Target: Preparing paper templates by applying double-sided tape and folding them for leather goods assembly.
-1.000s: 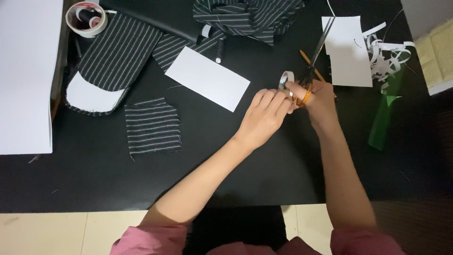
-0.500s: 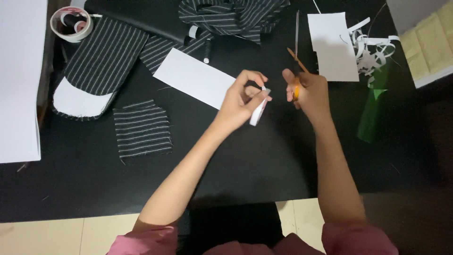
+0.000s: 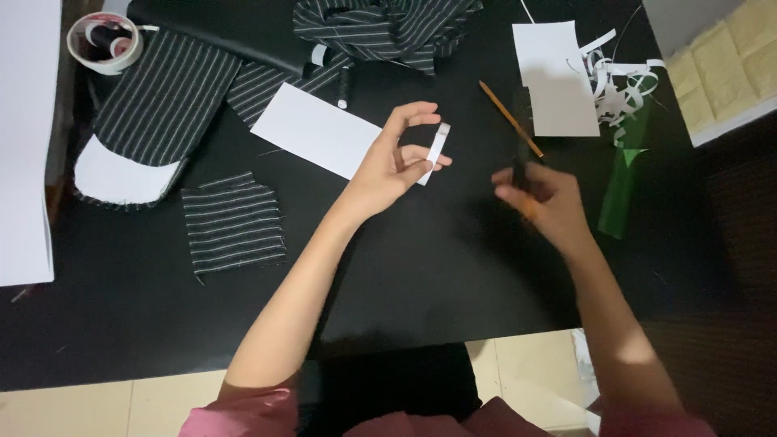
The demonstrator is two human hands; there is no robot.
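My left hand [image 3: 392,166] is raised over the black table [image 3: 421,267] and pinches a short white strip [image 3: 437,148] between thumb and fingers. To its right, my right hand [image 3: 542,202] is blurred by motion and is closed on scissors [image 3: 522,182] with dark blades and an orange handle. The two hands are apart. A white paper rectangle [image 3: 316,129] lies just left of my left hand. An orange pencil [image 3: 510,118] lies on the table just above my right hand.
Striped black cloth pieces: a small square [image 3: 232,222], a long white-backed panel [image 3: 158,105] and a heap [image 3: 380,28] at the back. Tape roll [image 3: 104,42] far left. White sheet [image 3: 558,77], curled paper trimmings [image 3: 619,81], green strip [image 3: 622,186] at right. White board [image 3: 24,137] at left edge.
My hands have drawn apart. The left keeps the white strip and has moved slightly left; the right has swung down and to the right with the scissors, its blades no longer pointing up.
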